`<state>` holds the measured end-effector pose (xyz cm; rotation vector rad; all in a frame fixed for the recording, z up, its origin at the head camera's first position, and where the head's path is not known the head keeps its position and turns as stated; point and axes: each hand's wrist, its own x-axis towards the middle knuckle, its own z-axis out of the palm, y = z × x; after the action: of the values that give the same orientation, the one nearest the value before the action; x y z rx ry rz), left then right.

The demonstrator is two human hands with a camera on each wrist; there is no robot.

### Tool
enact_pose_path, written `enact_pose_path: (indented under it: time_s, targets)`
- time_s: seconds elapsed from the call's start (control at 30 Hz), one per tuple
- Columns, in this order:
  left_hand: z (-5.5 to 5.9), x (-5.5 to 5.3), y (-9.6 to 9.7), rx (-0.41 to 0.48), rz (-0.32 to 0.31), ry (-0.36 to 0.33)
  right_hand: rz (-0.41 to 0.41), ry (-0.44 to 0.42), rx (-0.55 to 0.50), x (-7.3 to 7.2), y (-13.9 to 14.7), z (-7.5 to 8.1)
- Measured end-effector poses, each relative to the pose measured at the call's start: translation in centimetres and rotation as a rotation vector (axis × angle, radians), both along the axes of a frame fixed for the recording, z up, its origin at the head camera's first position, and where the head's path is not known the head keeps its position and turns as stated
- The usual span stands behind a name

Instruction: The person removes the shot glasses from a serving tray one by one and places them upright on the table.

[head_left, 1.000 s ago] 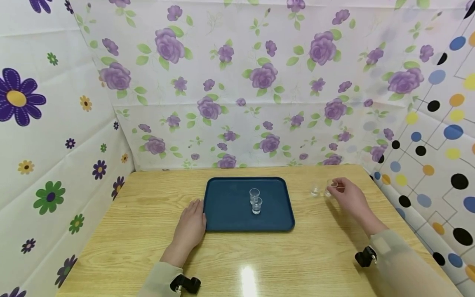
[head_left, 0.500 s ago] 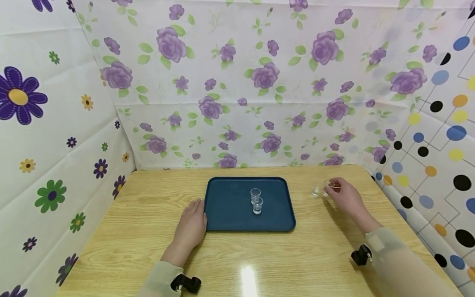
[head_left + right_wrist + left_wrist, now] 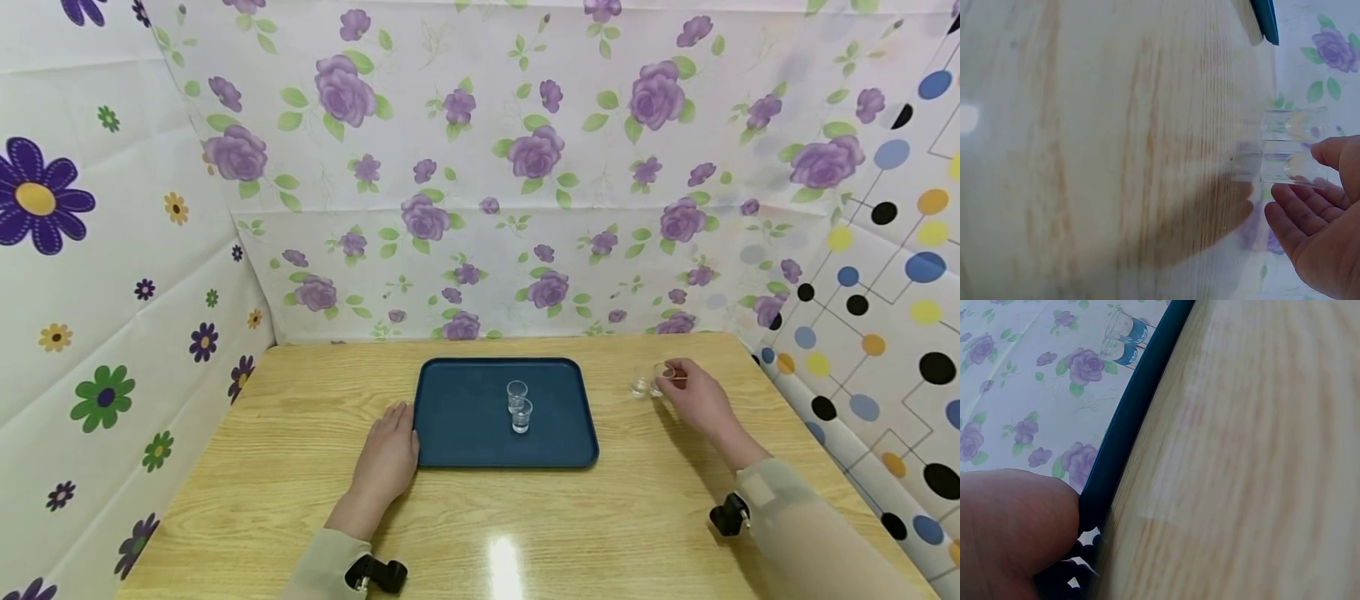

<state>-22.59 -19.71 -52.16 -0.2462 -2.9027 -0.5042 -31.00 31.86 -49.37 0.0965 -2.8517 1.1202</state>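
Note:
My right hand [image 3: 701,404] pinches a small clear shot glass [image 3: 659,383] near its rim, thumb on one side and fingertips on the other. Right beside it, to the left, stands another clear shot glass [image 3: 639,387]; in the right wrist view the two glasses are side by side, both upright at the table surface. My left hand [image 3: 386,450] lies along the left edge of a dark blue tray [image 3: 465,425], fingers extended and thumb against the rim. On the tray stand two shot glasses, a rear one [image 3: 516,392] and a front one [image 3: 521,421], overlapping in the head view.
The wood-grain table [image 3: 570,533] has a bright light reflection at its front. A purple-flowered cloth [image 3: 480,250] hangs behind it, a daisy-patterned cloth [image 3: 142,350] at the left and a dotted cloth [image 3: 877,358] at the right.
My right hand has moved slightly left with its shot glass, bringing it close to the other glass. The left hand and the tray stay where they were.

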Motion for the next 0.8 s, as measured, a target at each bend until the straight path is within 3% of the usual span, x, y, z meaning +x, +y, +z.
enact_pose_path:
  time_s: [0.37,0.63,0.8]
  targets:
    - [0.1,0.1,0.1,0.006,-0.004,0.01,0.027,0.015,0.024,-0.1,0.1,-0.1]
    - [0.1,0.0,0.1,0.0,-0.002,0.003,0.002,0.051,0.098,0.4,-0.9,1.1]
    - [0.0,0.0,0.1,0.007,-0.002,-0.011,0.027,0.098,0.121,0.6,-1.9,1.6]
